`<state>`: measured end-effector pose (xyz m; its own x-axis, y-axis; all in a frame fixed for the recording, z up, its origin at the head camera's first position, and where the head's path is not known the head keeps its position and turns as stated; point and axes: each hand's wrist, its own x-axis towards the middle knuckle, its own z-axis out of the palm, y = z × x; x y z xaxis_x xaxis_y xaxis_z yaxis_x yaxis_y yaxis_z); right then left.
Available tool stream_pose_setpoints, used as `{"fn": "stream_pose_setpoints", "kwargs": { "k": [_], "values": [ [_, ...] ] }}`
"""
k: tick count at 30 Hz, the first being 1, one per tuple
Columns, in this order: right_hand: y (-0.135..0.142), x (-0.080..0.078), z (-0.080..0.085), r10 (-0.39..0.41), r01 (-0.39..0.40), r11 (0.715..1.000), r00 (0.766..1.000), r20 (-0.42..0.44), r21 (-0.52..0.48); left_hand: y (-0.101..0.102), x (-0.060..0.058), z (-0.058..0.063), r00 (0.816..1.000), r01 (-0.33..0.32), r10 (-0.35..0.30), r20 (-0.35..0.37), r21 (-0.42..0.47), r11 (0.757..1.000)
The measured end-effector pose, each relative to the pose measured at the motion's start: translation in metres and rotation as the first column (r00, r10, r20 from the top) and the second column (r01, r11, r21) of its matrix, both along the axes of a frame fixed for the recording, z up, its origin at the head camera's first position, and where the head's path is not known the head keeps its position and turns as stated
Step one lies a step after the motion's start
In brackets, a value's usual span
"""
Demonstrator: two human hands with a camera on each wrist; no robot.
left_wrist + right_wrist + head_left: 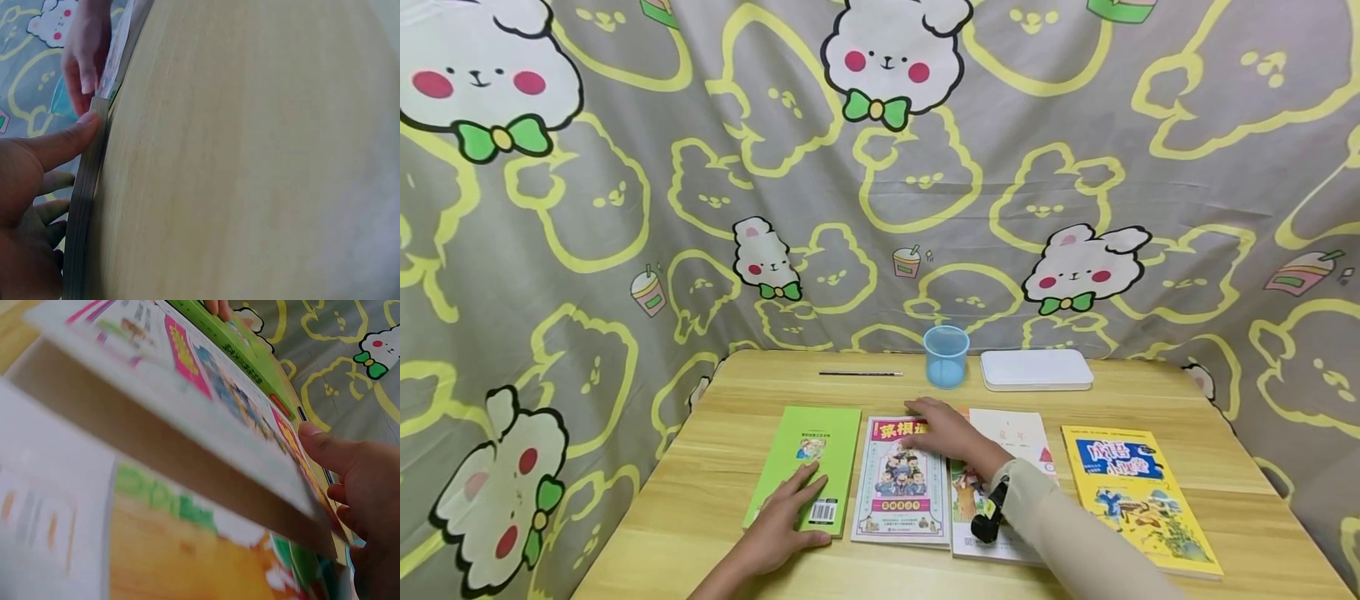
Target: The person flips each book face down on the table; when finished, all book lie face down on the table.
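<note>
My left hand (778, 521) rests on the green book (838, 433), fingers spread over its back cover. In the left wrist view its thumb (69, 140) touches the book's edge near a corner. Right of that book lies a white book (901, 525) with a pink title band and cartoon figures. Across its top edge reaches my right hand (943, 429), covering part of the title. The right wrist view has the thumb (325, 447) at that top edge and the other fingers beyond it. Under the right forearm is a partly hidden white-and-orange book (1015, 425).
A yellow book (1138, 492) lies at the right. Along the back stand a blue translucent cup (947, 362) and a white case (1037, 371), with a pencil (861, 373) to their left. Patterned grey cloth (880, 192) hangs behind the wooden table (662, 517).
</note>
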<state>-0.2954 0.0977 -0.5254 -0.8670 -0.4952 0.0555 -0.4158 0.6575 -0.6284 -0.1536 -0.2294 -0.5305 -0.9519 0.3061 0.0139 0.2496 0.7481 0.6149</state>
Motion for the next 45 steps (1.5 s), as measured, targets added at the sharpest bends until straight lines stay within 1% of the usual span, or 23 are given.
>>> {"fn": "stream_pose_setpoints", "kwargs": {
  "k": [12,17,21,28,32,38,42,45],
  "values": [
    [0.029,0.007,-0.004,-0.039,0.039,0.998,0.999,-0.005,0.040,0.000,0.001,0.002,1.000,0.003,-0.003,0.012,-0.002,1.000],
    [0.037,0.008,-0.006,-0.041,0.041,0.999,0.999,-0.009,0.004,0.000,0.000,0.002,1.000,0.011,-0.011,0.010,0.000,1.000],
    [0.039,0.006,-0.012,-0.023,0.023,1.000,0.999,-0.037,-0.004,0.000,0.000,0.001,1.000,0.009,-0.009,0.010,-0.003,1.000],
    [0.039,0.004,-0.022,0.004,0.003,0.999,0.991,-0.130,0.052,0.000,-0.001,0.000,1.000,-0.004,0.004,0.022,-0.012,1.000],
    [0.037,0.004,-0.023,0.000,0.007,0.999,0.990,-0.139,0.052,0.001,-0.001,0.001,1.000,-0.009,0.009,0.028,-0.003,1.000],
    [0.037,0.006,-0.022,-0.010,0.019,0.998,0.990,-0.142,0.061,0.010,0.000,0.010,0.999,-0.012,0.011,0.031,0.003,1.000],
    [0.036,0.007,-0.020,-0.019,0.028,0.998,0.990,-0.139,0.064,0.022,0.001,0.014,1.000,0.012,-0.012,-0.004,-0.012,1.000],
    [0.036,0.007,-0.019,-0.020,0.029,0.998,0.990,-0.139,0.064,0.031,0.001,0.016,0.999,0.042,-0.043,-0.024,-0.031,0.999]
  ]
}}
